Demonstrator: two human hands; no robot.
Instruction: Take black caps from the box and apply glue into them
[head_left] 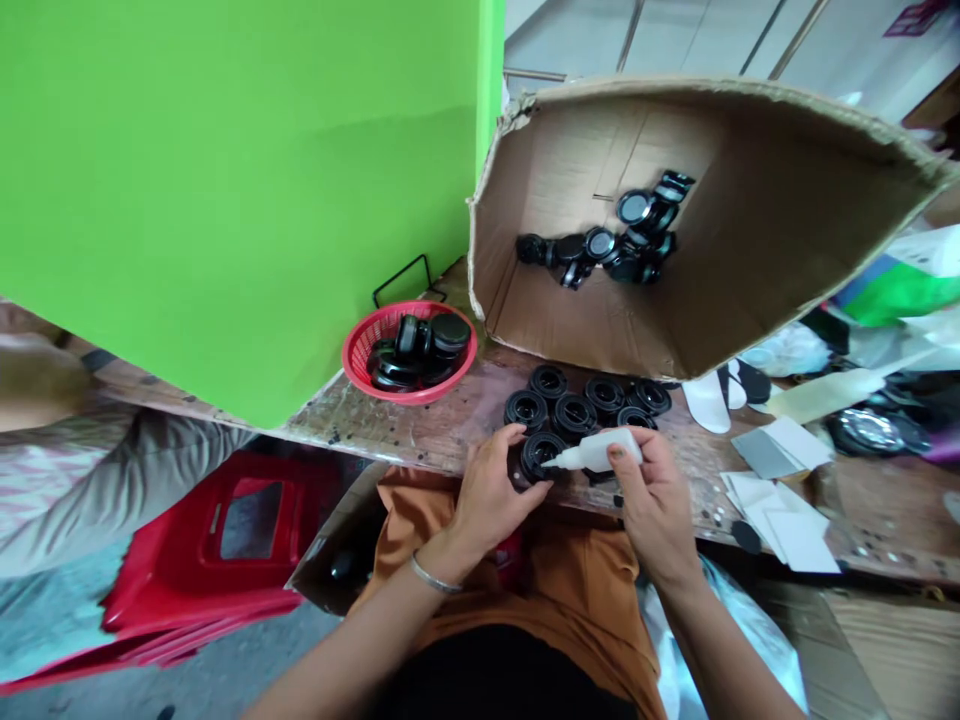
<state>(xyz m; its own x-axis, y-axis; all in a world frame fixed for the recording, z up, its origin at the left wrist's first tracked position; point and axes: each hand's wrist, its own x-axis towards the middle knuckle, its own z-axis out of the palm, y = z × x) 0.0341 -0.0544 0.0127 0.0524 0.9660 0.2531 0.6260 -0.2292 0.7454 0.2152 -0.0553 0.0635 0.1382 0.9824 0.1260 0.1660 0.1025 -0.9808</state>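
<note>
My right hand (660, 495) is wrapped round a small white squeeze bottle (604, 452), tilted so its narrow tip points left over a round black part (541, 456). Around that same part, at the table's front edge, my left hand (495, 485) has its thumb and fingers closed on either side. Several similar black round parts (575, 415) stand grouped just behind, with open ring-shaped tops facing up. A red basket (352, 375) to the left holds several black round pieces (450, 332).
A large cardboard box (585, 345) lies open behind, with black pieces inside. A green panel (240, 200) fills the left. White cards (784, 520) and bagged items are at the right. Another person's leg (150, 480) and a red stool (202, 560) are at the left.
</note>
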